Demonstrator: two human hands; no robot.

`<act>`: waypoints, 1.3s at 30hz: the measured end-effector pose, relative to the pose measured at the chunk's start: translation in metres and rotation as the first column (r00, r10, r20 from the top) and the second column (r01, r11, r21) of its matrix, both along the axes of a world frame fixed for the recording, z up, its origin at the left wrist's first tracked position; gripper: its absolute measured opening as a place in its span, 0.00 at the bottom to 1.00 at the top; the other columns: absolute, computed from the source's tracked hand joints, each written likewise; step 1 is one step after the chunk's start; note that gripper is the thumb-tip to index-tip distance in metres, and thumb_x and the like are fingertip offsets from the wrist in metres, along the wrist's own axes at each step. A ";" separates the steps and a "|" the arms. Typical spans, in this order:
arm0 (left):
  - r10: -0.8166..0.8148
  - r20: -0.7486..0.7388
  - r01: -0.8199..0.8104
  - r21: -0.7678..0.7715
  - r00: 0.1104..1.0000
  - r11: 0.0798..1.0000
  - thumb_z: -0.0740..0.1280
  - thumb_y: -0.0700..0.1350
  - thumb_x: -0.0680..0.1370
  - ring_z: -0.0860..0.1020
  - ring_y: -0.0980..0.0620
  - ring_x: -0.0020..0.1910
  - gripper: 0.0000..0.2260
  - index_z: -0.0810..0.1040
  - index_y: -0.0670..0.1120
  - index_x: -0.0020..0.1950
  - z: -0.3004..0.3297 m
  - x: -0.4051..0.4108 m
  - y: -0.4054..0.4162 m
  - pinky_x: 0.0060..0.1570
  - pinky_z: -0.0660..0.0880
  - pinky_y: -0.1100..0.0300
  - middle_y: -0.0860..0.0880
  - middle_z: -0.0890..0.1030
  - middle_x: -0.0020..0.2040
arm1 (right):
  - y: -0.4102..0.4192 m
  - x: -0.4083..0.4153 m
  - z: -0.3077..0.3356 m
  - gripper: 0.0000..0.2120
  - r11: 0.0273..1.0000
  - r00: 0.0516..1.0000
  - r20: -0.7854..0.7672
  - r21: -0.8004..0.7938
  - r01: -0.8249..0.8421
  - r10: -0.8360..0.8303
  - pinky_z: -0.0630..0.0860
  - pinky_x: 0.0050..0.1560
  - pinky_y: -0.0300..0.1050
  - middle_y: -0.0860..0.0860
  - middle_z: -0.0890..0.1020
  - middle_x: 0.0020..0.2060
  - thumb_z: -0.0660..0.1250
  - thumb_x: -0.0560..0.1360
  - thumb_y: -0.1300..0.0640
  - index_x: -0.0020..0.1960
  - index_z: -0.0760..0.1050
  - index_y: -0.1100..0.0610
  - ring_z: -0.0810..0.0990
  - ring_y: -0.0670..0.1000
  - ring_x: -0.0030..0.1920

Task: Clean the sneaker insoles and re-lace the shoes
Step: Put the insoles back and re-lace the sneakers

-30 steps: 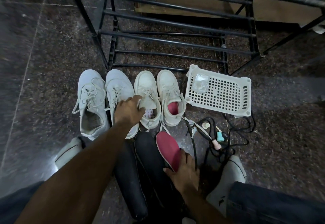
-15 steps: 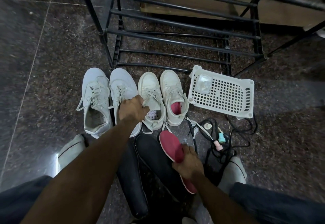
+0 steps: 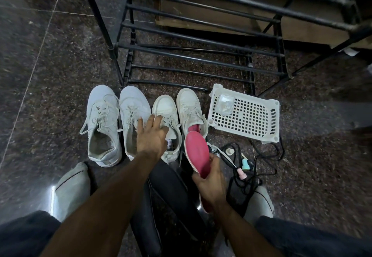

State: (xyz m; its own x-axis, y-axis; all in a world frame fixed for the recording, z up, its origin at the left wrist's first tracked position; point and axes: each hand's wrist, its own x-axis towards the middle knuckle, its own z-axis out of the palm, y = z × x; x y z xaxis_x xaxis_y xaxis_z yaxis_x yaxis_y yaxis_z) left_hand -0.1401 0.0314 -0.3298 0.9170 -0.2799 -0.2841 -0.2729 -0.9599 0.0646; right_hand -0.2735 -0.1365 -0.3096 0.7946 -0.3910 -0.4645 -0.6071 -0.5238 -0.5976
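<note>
- Looking down from the head camera, I see my two grey-socked feet, left [image 3: 72, 188] and right [image 3: 259, 202], on the dark stone floor [image 3: 40, 95], with black insoles [image 3: 171, 192] lying between them.
- My right hand [image 3: 211, 184] holds the pink insole [image 3: 198, 154]: thumb on one edge, fingers curled round the other, toe end pointing up and away, clear of the floor.
- Just right of it, a tangle of black laces [image 3: 249, 178] lies on the floor with small caps [image 3: 245, 164] in it.
- My left hand [image 3: 152, 135] reaches forward, fingers spread and straight, over the tongue of the white sneaker [image 3: 167, 111]; whether the tips touch it I cannot tell.
- Right of that, its partner [image 3: 191, 105] shows a pink lining inside.
- Left of my hand stands a grey pair, one shoe [image 3: 102, 119] beside the other [image 3: 132, 105], both laced.
- Further right sits a white basket [image 3: 243, 115], upturned.
- Beyond everything stands a black shoe rack [image 3: 201, 41].
</note>
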 end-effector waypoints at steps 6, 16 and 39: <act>-0.054 -0.034 0.060 0.211 0.998 0.976 0.65 0.47 0.77 0.53 0.41 0.76 0.14 0.75 0.50 0.62 -0.005 0.012 -0.015 0.73 0.44 0.34 0.45 0.59 0.73 | 0.009 0.013 0.008 0.39 0.999 0.998 0.041 0.005 -0.044 0.044 0.76 0.51 0.46 0.50 0.81 0.52 0.65 0.63 0.45 0.73 0.59 0.43 0.79 0.55 0.50; -0.291 -0.079 0.270 -0.207 0.954 0.940 0.56 0.49 0.82 0.77 0.44 0.54 0.13 0.73 0.44 0.60 0.005 0.022 0.023 0.49 0.73 0.51 0.47 0.74 0.58 | 0.006 0.026 0.033 0.33 0.900 0.917 -0.050 -0.177 -0.399 0.397 0.75 0.53 0.49 0.56 0.82 0.54 0.60 0.70 0.42 0.74 0.61 0.48 0.79 0.59 0.53; -0.008 -0.292 -0.095 -0.339 0.956 0.936 0.64 0.51 0.77 0.78 0.45 0.51 0.08 0.80 0.50 0.49 0.004 0.030 0.005 0.51 0.76 0.52 0.48 0.81 0.53 | 0.046 0.039 0.050 0.40 0.749 0.815 -0.372 -0.344 -0.566 0.445 0.74 0.54 0.53 0.53 0.66 0.63 0.69 0.69 0.40 0.70 0.55 0.58 0.72 0.58 0.62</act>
State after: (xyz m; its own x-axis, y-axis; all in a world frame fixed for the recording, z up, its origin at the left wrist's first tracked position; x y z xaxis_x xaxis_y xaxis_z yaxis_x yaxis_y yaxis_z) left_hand -0.1100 0.0362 -0.3255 0.8254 -0.3697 -0.4267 -0.1516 -0.8731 0.4633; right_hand -0.2343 -0.0902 -0.2593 0.8104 -0.1672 -0.5615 -0.2727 -0.9559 -0.1090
